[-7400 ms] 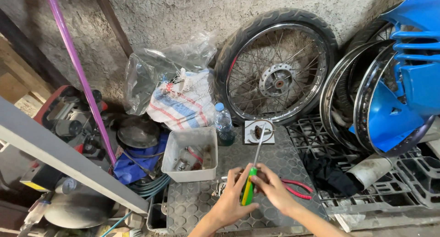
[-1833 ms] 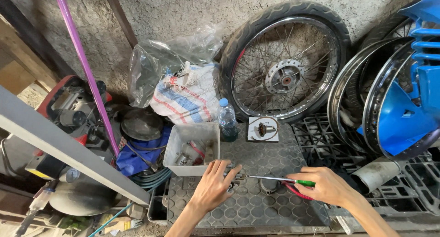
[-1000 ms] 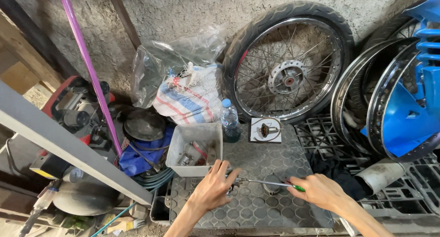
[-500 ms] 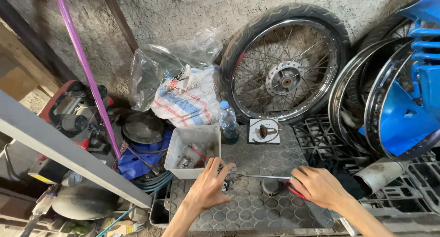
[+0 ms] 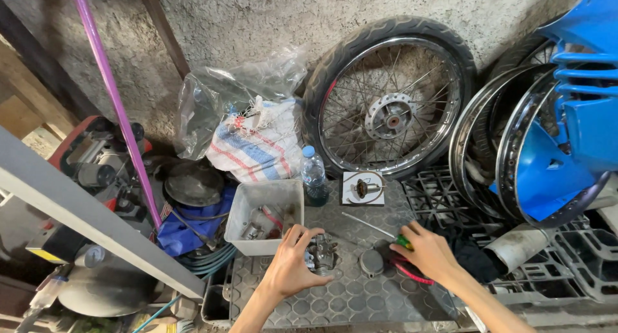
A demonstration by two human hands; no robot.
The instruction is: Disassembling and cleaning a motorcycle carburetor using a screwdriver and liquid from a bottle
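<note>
The small grey cast-metal part (image 5: 322, 254) rests on the dark hexagon-patterned counter (image 5: 335, 301), just below and right of the white plastic parts tray (image 5: 239, 212). The left hand (image 5: 291, 266) cups it from the left, fingers curled around its near side. To the right of the part lies a round grey metal cap (image 5: 371, 262). Beyond the cap, the right hand (image 5: 428, 250) grips the green handle of a screwdriver (image 5: 376, 227); its long shaft runs up-left, pointing above the part rather than at it. The left hand is nearer.
</note>
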